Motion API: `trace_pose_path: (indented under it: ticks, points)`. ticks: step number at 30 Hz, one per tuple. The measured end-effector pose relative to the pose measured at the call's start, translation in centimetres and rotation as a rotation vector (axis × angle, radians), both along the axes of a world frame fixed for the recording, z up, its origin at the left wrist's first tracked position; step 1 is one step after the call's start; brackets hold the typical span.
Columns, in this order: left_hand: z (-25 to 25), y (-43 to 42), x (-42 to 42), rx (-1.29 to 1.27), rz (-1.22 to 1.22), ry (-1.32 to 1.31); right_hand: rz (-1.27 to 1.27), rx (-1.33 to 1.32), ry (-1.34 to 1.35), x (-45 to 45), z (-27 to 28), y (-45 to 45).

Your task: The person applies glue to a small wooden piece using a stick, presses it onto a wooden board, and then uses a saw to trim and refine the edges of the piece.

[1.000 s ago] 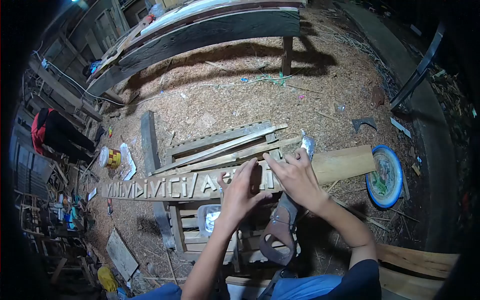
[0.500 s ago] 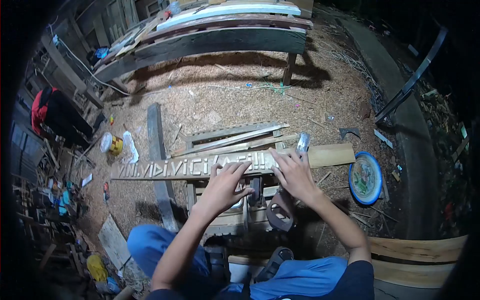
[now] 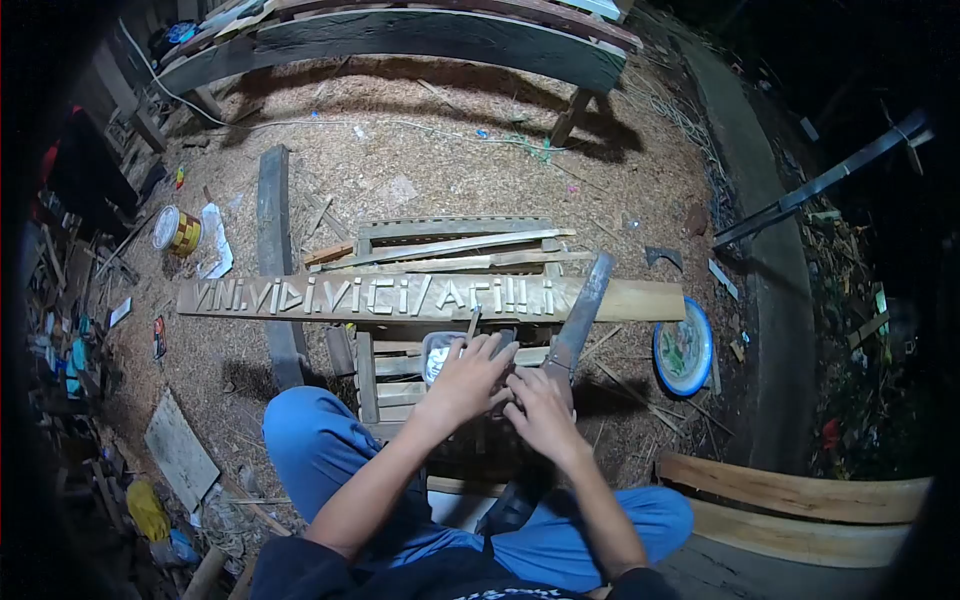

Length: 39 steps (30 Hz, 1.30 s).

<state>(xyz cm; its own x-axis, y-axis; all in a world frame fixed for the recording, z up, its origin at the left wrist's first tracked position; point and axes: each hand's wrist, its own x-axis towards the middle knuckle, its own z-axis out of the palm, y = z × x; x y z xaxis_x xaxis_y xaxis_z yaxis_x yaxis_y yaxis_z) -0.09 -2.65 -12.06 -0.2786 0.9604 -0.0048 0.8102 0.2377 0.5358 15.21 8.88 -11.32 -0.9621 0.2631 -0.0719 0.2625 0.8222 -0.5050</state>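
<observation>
A long wooden board (image 3: 640, 300) lies crosswise before me, with raised pale letters (image 3: 380, 296) along it. Both hands are close together just below its near edge. My left hand (image 3: 468, 382) has bent fingers; a thin stick (image 3: 473, 322) sticks up beyond them, and I cannot tell whether it is held. Fingers of my right hand (image 3: 543, 408) are curled in beside the left fingertips, and whatever is between them is hidden. A handsaw (image 3: 585, 315) lies tilted across the board, its handle end near my right hand. Left of my fingers stands a small tub (image 3: 435, 352) with white contents.
Under the board is a slatted wooden frame (image 3: 366, 375) with loose strips. A dark beam (image 3: 273, 220) crosses beneath its left part. A blue-rimmed basin (image 3: 707, 345) stands right, a paint bucket (image 3: 178, 232) left. Beyond the sawdust is a bench (image 3: 430, 45).
Both hands have left the board's letters and come together nearer my body. The view has shifted, and the saw now lies more fully in sight across the board.
</observation>
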Motion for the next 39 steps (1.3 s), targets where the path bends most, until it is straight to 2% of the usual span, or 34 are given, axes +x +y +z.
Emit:
trace_pose_path:
  ticks: [4,10,15,18,31,39]
  points:
    - [-0.8,-1.5,-0.5,-0.117,0.073,0.012,0.047,0.073,0.082,-0.3,-1.5,-0.5]
    - [-2.4,-2.9,-2.0,-0.227,0.181,0.024,-0.061,0.079,0.177,-1.1,-0.3,-0.1]
    - [-3.5,-3.5,-2.4,-0.202,0.200,0.040,0.045,0.032,0.140,-0.9,-2.4,-2.0]
    - [-4.1,-3.5,-2.8,-0.221,0.179,0.056,0.011,0.016,-0.025,-0.3,-3.3,-3.2]
    - [-5.7,-3.7,-2.4,-0.208,0.135,0.176,-0.013,-0.181,0.069,1.2,-4.8,-3.7]
    - [-5.6,-4.1,-3.1,-0.119,0.122,0.199,-0.017,-0.143,0.085,-0.1,-5.7,-4.1]
